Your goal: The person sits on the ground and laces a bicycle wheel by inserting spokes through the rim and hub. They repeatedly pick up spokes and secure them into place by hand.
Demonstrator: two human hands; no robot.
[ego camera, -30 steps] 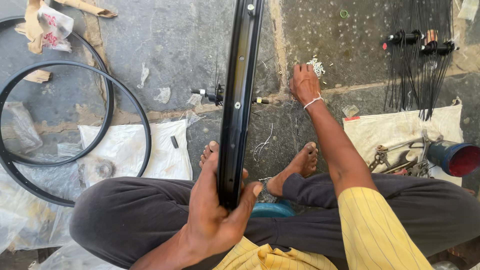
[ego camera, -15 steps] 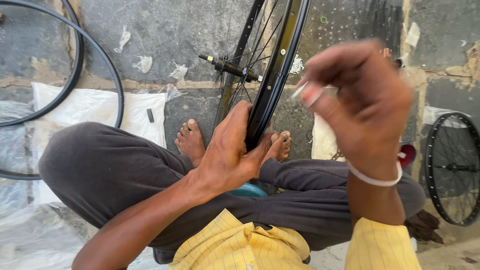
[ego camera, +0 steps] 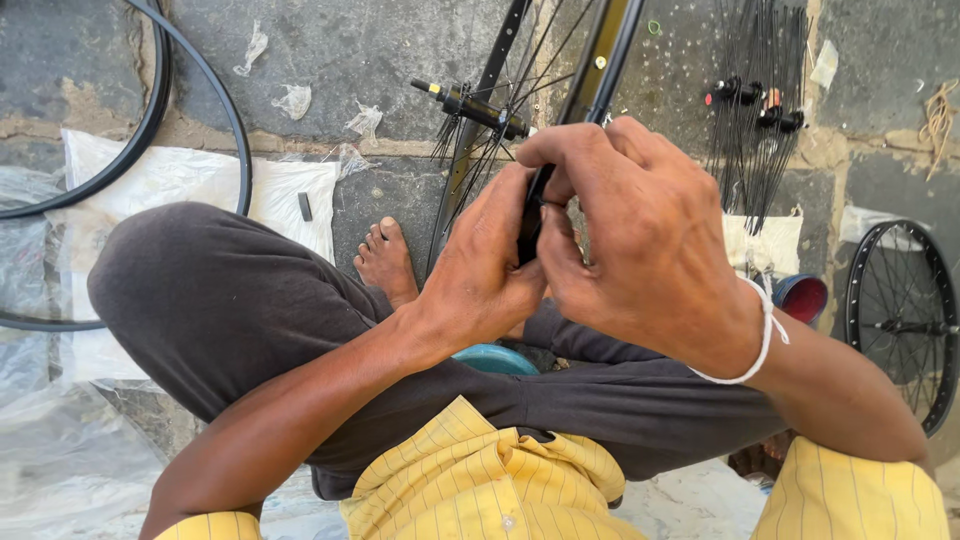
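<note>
Wheel rim (ego camera: 600,60) stands upright over the lap, top cut off by frame edge. Left hand (ego camera: 490,265) is clamped around its lower edge; right hand (ego camera: 630,235) pinches it from the other side, contact spot hidden by fingers. Hub (ego camera: 475,105) and spokes just behind. Loose spoke bundle (ego camera: 755,110) right, finished wheel (ego camera: 905,320) at far right, partly cropped.

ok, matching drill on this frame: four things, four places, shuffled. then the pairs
Things:
1. wheel rim
2. loose spokes bundle
3. built spoked wheel
4. bare black rims

Places:
A. far right, on the ground
B. gripped between the left hand and right hand
C. far left, over white plastic sheet
D. upper right, fanned on the stone floor

Pairs: 1-B, 2-D, 3-A, 4-C
</note>
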